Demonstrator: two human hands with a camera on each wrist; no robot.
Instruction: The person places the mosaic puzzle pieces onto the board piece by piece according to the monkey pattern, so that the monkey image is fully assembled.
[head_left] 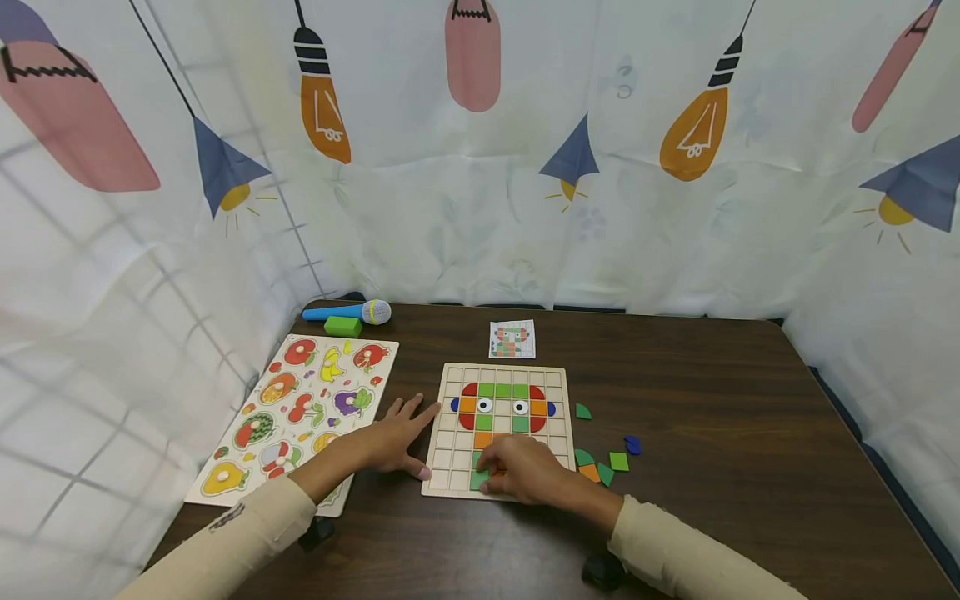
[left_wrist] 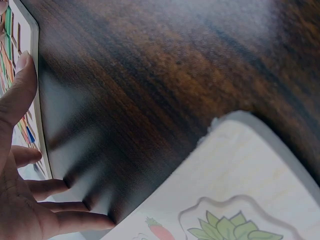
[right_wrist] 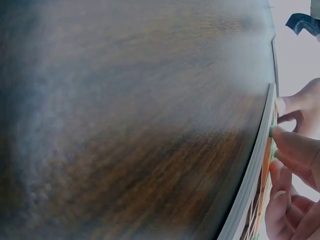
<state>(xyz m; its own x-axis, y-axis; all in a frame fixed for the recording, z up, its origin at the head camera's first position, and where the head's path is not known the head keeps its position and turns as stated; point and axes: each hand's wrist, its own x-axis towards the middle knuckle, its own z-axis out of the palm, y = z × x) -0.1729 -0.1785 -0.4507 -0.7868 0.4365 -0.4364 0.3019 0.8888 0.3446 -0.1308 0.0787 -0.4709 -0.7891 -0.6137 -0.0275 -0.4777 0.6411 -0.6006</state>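
A pale square grid board (head_left: 453, 442) lies on the table, bearing a figure of coloured tiles with two eye tiles. My right hand (head_left: 521, 468) is over its lower middle, fingers bent, thumb and forefinger at a small green tile (head_left: 478, 481). In the right wrist view, a green sliver shows under a tip of the right hand (right_wrist: 295, 160); the rest of the tile is covered. My left hand (head_left: 390, 437) spreads its fingers beside the board's left edge, its thumb touching that edge in the left wrist view.
Loose green pieces (head_left: 618, 461), an orange piece (head_left: 589, 472) and blue pieces (head_left: 633, 445) lie right of the board. Behind it is a pattern card (head_left: 512, 339). A fruit puzzle board (head_left: 258, 454), green block (head_left: 342, 327) and toy microphone (head_left: 337, 313) sit at left.
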